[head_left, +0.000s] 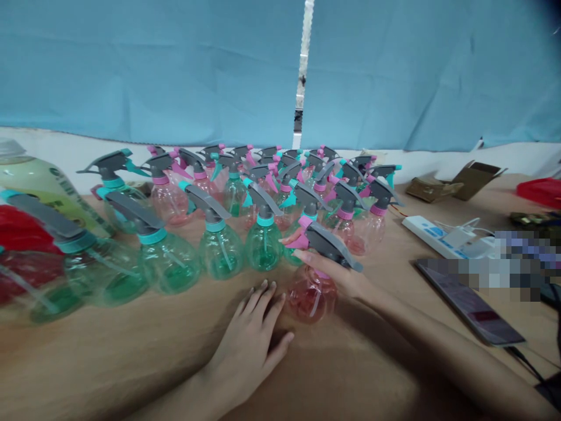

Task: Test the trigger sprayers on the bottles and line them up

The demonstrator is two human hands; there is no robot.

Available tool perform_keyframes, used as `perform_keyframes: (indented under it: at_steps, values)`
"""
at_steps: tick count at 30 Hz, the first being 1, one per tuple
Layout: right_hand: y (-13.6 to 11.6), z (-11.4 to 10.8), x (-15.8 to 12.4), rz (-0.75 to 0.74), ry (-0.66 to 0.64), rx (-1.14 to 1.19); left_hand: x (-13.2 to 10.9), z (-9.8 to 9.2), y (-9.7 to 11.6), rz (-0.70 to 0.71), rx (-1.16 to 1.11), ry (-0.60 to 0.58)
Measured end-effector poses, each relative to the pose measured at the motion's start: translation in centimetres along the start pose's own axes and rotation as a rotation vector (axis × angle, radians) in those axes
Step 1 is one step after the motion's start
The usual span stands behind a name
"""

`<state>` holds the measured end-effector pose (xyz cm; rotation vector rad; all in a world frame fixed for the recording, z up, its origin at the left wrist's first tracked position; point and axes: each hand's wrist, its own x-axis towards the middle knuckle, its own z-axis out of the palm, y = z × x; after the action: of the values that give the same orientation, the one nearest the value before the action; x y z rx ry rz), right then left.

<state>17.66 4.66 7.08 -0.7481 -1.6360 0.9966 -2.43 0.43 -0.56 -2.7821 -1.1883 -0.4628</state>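
My right hand (335,270) is closed around the neck of a pink spray bottle (310,298), just under its grey and pink trigger head. That bottle stands upright at the front of the group, its nozzle pointing left. To its left, my left hand (254,330) rests on the wooden table (342,374) with fingers spread, holding nothing. Its fingertips are close to the pink bottle. A row of green spray bottles, among them one (264,242) just behind my hands, runs off to the left. Behind them more pink and green bottles are crowded together.
On the right are a white power strip (432,234) with plugs, a dark phone (467,301) on a cable, and an open cardboard box (475,178). A large bottle with pale green contents (44,184) stands at left. Blue sheeting (197,70) hangs behind.
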Motion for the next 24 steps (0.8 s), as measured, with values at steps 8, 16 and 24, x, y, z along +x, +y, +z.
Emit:
perform_keyframes:
  at_steps: [8, 16, 24]
  values:
    - [-0.25, 0.13, -0.01, 0.018, 0.014, 0.026, -0.05, 0.06, -0.01, 0.0, 0.008, 0.001]
    - [0.04, -0.03, 0.04, 0.016, -0.013, 0.038, -0.01, -0.17, 0.0, -0.007, 0.004, -0.015]
    - [0.36, -0.06, -0.16, 0.037, 0.011, -0.006, -0.07, 0.09, -0.05, -0.004, -0.011, 0.011]
